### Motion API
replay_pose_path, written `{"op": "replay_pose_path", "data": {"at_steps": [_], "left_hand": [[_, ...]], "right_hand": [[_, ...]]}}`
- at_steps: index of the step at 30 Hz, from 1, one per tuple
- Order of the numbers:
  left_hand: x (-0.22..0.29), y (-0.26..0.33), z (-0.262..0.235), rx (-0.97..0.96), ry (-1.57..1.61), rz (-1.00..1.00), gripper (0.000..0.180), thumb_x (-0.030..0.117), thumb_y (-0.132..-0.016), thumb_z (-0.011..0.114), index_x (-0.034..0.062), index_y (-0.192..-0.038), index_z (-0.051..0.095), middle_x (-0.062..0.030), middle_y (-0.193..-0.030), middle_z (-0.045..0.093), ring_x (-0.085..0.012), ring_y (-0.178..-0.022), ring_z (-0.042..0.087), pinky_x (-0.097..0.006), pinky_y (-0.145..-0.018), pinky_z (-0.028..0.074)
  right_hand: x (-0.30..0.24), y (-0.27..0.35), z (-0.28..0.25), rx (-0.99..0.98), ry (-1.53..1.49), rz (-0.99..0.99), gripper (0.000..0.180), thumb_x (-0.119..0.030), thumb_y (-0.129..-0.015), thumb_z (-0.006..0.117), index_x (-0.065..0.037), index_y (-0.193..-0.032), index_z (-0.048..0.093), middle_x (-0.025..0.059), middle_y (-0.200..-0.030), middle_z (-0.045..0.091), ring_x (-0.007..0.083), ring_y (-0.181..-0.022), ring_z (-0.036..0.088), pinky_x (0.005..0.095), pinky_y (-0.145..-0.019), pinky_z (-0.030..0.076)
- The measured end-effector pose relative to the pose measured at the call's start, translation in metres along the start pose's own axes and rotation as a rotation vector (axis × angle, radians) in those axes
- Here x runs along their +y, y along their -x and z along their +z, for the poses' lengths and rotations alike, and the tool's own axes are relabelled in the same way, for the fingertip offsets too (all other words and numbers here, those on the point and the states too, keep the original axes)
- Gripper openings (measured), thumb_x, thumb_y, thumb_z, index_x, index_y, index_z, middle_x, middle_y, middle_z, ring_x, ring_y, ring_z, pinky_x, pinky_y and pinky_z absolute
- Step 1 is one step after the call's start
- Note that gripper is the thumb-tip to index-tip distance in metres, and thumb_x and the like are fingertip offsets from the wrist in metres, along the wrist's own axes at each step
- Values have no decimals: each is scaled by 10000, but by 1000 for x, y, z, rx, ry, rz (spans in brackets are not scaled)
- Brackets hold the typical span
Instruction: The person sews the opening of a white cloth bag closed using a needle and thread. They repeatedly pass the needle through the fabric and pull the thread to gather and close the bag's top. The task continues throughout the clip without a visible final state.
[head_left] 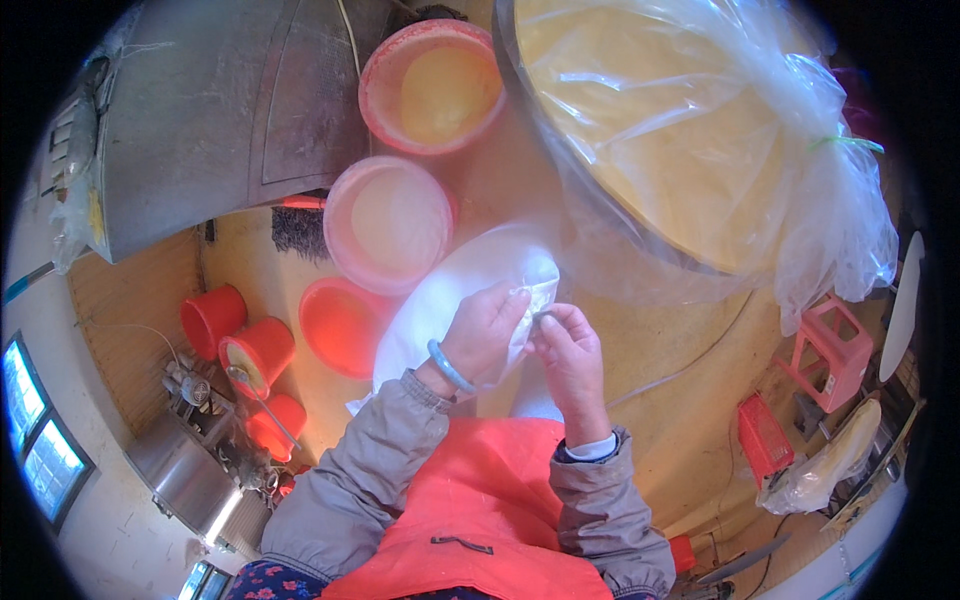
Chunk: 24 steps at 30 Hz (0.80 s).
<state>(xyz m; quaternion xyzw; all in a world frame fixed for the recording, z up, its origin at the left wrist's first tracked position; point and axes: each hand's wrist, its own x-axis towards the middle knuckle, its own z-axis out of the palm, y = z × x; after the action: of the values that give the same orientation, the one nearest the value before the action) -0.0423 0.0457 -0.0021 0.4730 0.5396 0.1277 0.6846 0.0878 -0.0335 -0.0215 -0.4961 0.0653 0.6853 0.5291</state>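
A white sack [430, 290] stands in front of me, its upper end gathered and folded. My left hand [484, 330], with a pale blue bangle at the wrist, is closed around the sack's top edge. My right hand [570, 350] pinches at the same edge from the right side, thumb and fingertips pressed together. Something small and dark shows at those fingertips, too small to name. The two hands are close together, just above my red apron [480, 500]. What lies inside the sack is hidden.
Pink tubs [390, 222] with pale contents stand beyond the sack, beside a red basin [345, 325]. A large round vessel under clear plastic sheeting [680, 120] fills the far right. Red buckets [214, 318] stand left; a pink stool [828, 352] and red basket [764, 436] right.
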Motion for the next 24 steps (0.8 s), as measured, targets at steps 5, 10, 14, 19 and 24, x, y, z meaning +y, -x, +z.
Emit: {"op": "replay_pose_path", "data": {"at_steps": [5, 10, 14, 19, 24], "left_hand": [[4, -1, -2, 7, -94, 5, 293, 237, -982, 464, -26, -948, 590, -188, -796, 625, -269, -701, 600, -366, -653, 471], [9, 2, -1, 18, -56, -29, 271, 221, -990, 492, -13, -902, 597, -72, -746, 609, -104, -703, 548, -295, -636, 459], [8, 1, -5, 9, -60, -15, 275, 226, -984, 497, -17, -900, 595, -89, -737, 606, -124, -692, 549, -305, -632, 457], [6, -1, -11, 5, -167, 3, 260, 214, -991, 494, -7, -906, 601, -52, -754, 609, -95, -704, 535, -286, -632, 453], [3, -1, -9, -28, 11, -80, 247, 208, -1002, 483, 0, -951, 604, -20, -820, 615, -74, -742, 546, -259, -666, 466]], "right_hand": [[-3, 3, 0, 8, 81, 34, 109, -85, -941, 557, -23, -1031, 565, 36, -856, 619, 117, -721, 587, 243, -697, 486], [1, 1, 1, -2, 21, 11, 119, -72, -932, 558, -38, -1044, 581, 31, -901, 627, 109, -778, 602, 264, -718, 518], [-4, -1, 1, -34, 93, 29, 112, -80, -932, 560, -23, -1025, 585, 32, -887, 624, 113, -758, 595, 246, -722, 497], [-4, 0, 2, -69, 235, 41, 116, -90, -934, 564, -21, -1023, 590, 27, -890, 621, 109, -758, 588, 243, -738, 489], [7, -2, -2, -27, -138, 104, 115, -81, -936, 563, -58, -1048, 583, 28, -958, 636, 112, -839, 614, 263, -729, 511]]}}
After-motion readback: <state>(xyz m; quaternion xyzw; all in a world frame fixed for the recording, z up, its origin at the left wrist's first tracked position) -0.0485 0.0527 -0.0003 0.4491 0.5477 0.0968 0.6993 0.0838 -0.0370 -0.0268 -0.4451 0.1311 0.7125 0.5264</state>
